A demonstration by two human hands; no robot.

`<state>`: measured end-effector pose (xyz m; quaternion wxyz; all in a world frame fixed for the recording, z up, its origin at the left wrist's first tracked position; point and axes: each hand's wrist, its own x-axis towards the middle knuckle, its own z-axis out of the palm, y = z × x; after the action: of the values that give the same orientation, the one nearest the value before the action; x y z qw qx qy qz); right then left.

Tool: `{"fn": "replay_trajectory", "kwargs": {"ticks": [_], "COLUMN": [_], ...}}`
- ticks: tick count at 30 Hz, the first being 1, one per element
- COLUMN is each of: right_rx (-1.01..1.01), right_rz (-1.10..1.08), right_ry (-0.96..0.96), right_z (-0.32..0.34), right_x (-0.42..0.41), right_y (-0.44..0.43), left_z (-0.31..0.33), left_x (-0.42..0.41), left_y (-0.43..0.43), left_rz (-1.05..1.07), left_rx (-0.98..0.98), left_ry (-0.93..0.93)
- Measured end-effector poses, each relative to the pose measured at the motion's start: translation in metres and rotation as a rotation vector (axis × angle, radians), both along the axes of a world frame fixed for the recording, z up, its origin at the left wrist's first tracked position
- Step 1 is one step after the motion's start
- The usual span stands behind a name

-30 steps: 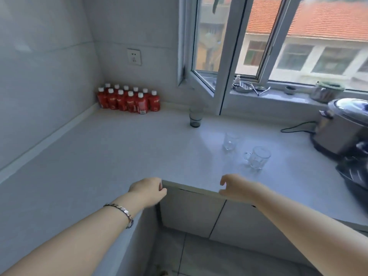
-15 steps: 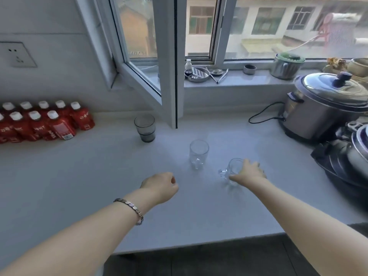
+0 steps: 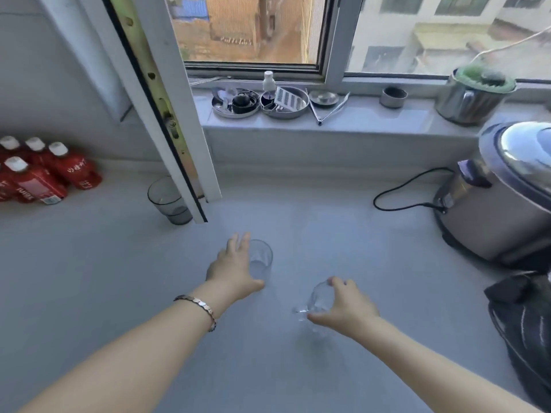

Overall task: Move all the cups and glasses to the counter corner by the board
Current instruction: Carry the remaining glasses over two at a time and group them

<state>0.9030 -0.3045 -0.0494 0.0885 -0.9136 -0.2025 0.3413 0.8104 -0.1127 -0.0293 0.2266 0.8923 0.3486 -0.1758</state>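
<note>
Now grabbing two at once: left hand [image 3: 234, 271] spread against glass [image 3: 262, 257], right hand [image 3: 343, 308] curled on mug [image 3: 320, 298], both mid-worktop [image 3: 89, 293].
Wrap fully before lifting; clear glass slips; tinted cup [image 3: 167, 199] waits under window frame [image 3: 167, 108].

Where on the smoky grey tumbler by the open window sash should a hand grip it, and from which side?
Wrap the wall of the grey tumbler from its left or near side. It stands upright, has no handle, and the window sash crowds its right.
</note>
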Motion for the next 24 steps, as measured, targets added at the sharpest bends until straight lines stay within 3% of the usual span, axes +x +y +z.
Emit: {"fn": "replay_trajectory", "kwargs": {"ticks": [3, 11, 19, 24], "right_rx": [0.053, 0.173, 0.229, 0.272], "right_rz": [0.136, 0.460, 0.931, 1.223], "right_ry": [-0.013, -0.087, -0.119, -0.100], "right_z": [0.007, 0.021, 0.042, 0.050], "right_x": [0.026, 0.044, -0.040, -0.158], "right_y": [-0.002, 0.023, 0.104, 0.148], "left_z": [-0.013, -0.015, 0.010, 0.025], "left_x": [0.022, 0.003, -0.149, -0.287], "left_y": [0.000, -0.018, -0.023, -0.039], "left_rz": [0.061, 0.250, 0.496, 0.904], "left_rx": [-0.026, 0.011, 0.086, 0.146], "left_ry": [0.075, -0.089, -0.131, -0.169]}}
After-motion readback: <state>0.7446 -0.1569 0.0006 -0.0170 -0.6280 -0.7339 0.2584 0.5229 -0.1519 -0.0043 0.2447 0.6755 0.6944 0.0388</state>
